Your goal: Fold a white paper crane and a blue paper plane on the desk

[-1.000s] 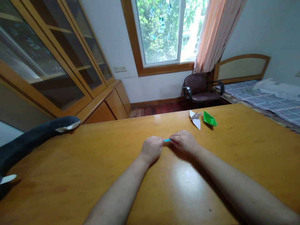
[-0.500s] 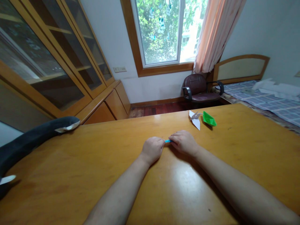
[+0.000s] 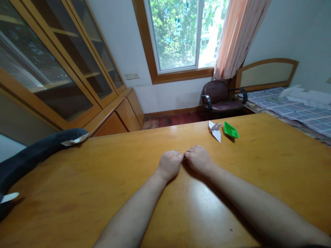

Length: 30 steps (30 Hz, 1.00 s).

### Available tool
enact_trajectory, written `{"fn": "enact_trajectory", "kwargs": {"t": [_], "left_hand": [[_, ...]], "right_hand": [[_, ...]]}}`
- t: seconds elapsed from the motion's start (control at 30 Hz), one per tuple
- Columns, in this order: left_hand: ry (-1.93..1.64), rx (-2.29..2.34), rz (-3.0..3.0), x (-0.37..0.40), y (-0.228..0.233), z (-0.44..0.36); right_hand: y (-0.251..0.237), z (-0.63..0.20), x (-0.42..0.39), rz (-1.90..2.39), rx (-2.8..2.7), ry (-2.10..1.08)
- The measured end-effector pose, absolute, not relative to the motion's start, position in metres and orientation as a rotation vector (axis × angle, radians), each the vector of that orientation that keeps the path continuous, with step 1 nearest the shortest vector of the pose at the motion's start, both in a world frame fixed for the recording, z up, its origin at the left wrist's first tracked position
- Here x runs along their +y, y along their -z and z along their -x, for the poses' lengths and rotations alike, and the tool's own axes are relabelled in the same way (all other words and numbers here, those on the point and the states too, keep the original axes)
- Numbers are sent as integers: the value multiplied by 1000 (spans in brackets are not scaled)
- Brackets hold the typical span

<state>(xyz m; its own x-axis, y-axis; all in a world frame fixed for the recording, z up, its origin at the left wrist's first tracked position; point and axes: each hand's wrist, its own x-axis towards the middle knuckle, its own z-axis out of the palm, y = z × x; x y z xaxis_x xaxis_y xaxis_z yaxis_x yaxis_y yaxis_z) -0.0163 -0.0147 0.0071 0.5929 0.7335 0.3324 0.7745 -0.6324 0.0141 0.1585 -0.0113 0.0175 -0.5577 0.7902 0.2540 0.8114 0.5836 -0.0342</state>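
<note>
both fists are pressed together on the wooden table [image 3: 77,179], knuckles touching. the left hand [image 3: 169,164] and right hand [image 3: 198,159] are curled tight; whatever is pinched between them is hidden, so the contents cannot be told. a folded white paper figure [image 3: 215,131] and a green paper boat [image 3: 230,130], both crisp-creased, are set aside well beyond the hands. a dark plush toy [image 3: 38,151] lies at the left edge.

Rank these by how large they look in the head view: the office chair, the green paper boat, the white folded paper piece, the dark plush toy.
1. Dark plush toy, though it lies nearest the camera, which inflates it.
2. Office chair, farther off.
3. White folded paper piece and green paper boat look alike; no ranking between them.
</note>
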Motion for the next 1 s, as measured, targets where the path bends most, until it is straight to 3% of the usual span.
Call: {"fn": "enact_trajectory", "kwargs": {"t": [0.63, 0.83, 1.0], "left_hand": [[612, -1460, 2510, -4, -14, 51], [1301, -1826, 2479, -2, -14, 37], [2129, -2233, 2420, 1, -9, 17]], "right_hand": [[-24, -212, 11, 1874, -2291, 215], [-16, -192, 6, 1713, -2151, -181], [-6, -166, 1, 1293, -1840, -853]]}}
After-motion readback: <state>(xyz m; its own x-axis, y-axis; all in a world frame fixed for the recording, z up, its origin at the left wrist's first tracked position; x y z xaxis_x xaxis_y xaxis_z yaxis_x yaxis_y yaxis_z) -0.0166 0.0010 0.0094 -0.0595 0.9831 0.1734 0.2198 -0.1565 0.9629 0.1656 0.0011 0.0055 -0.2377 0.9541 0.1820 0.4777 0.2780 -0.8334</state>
